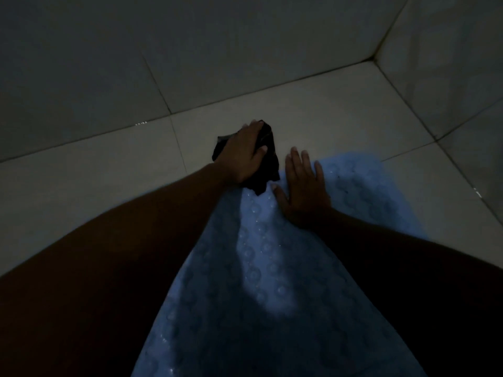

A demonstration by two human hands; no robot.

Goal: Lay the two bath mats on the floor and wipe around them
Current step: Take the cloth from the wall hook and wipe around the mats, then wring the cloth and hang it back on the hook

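Two bare forearms in view, entering from the lower corners of the frame. No sleeves visible on either arm up to the frame edge. Left hand (243, 153): bare, no glove; short, pale fingernails visible on thumb and one finger. Right hand (304, 183): bare, no glove; four fingers and thumb visible, short nails. Possible thin band at base of one right-hand finger; too dim to confirm. No watch or bracelet seen at either wrist. Upper parts of both arms in deep shadow, detail lost. No clothing visible anywhere in the frame.
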